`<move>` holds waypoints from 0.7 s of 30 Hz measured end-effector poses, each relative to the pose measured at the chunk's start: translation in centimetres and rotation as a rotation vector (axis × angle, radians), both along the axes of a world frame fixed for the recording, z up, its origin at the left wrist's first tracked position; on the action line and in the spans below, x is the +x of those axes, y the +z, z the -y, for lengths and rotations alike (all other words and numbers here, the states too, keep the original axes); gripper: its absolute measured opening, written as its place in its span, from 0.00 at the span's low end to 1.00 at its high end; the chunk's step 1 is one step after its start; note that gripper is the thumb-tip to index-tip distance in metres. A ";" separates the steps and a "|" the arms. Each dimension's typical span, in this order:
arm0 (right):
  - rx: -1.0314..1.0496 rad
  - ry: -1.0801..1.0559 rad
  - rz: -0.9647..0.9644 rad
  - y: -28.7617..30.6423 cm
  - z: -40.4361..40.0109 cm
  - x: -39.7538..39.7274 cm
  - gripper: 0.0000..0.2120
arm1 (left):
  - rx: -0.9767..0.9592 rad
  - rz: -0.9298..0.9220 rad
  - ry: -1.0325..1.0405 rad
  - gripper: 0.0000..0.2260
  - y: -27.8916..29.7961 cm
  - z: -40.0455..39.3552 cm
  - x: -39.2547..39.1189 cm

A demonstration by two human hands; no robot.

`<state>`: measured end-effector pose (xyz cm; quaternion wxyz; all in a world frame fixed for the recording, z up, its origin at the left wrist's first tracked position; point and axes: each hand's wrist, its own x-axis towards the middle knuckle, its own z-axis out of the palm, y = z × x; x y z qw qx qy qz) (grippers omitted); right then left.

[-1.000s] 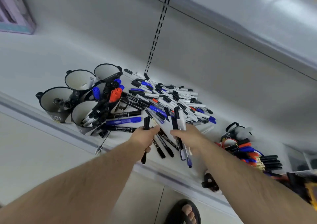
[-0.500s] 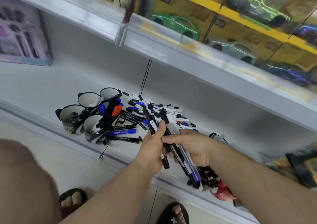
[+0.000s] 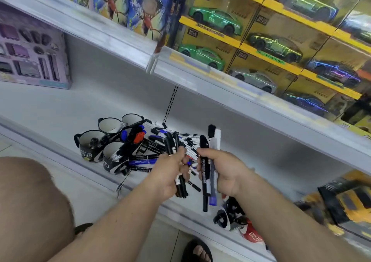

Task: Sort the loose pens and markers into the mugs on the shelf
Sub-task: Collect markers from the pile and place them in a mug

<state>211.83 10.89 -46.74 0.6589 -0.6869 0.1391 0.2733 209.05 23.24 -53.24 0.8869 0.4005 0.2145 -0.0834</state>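
I am holding a fistful in each hand just below the middle of the frame. My left hand is gripping a bundle of black markers, fingers curled round their barrels, and my right hand is gripping a second bundle of black, white and blue-capped markers. Both bundles are lifted clear of the shelf. The loose pile of pens and markers is lying behind my hands — heaped against the cluster of black mugs at centre left, some of which are already holding markers.

I judge this to be the gathering step, with sorting barely begun. Next I am likely needing to carry a bundle leftward over one mug and lower it in upright, without knocking the mugs.

Readable writing is scarce: "ALLOY MODEL" on the toy car boxes at upper right. The print on the marker barrels and mugs is too small to read.
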 end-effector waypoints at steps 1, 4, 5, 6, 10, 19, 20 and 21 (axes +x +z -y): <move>0.011 -0.010 -0.014 -0.2 -0.4 -0.2 0.06 | 0.074 0.014 -0.044 0.14 0.3 0.6 -0.4; 0.033 -0.045 -0.012 -0.9 -1.6 -0.5 0.13 | 0.114 0.021 -0.115 0.19 0.8 1.7 -1.0; 0.034 -0.081 0.002 -1.2 -2.0 -0.5 0.13 | 0.079 0.015 -0.124 0.21 0.9 1.8 -1.1; 0.031 -0.112 0.016 -1.4 -2.3 -0.5 0.11 | 0.041 0.007 -0.130 0.22 0.8 2.0 -1.1; 0.056 -0.191 0.041 -2.1 -2.8 -0.6 0.07 | -0.016 0.041 -0.122 0.22 1.2 3.1 -1.3; -0.040 -0.077 0.168 -3.8 -2.3 -1.1 0.31 | 0.097 0.170 -0.143 0.13 1.6 3.2 -1.2; -0.079 -0.035 0.187 -3.9 -2.1 -1.1 0.33 | 0.100 0.180 -0.142 0.14 1.3 3.3 -1.0; -0.114 -0.018 0.202 -3.9 -2.0 -1.1 0.32 | 0.089 0.178 -0.134 0.15 1.7 3.2 -1.2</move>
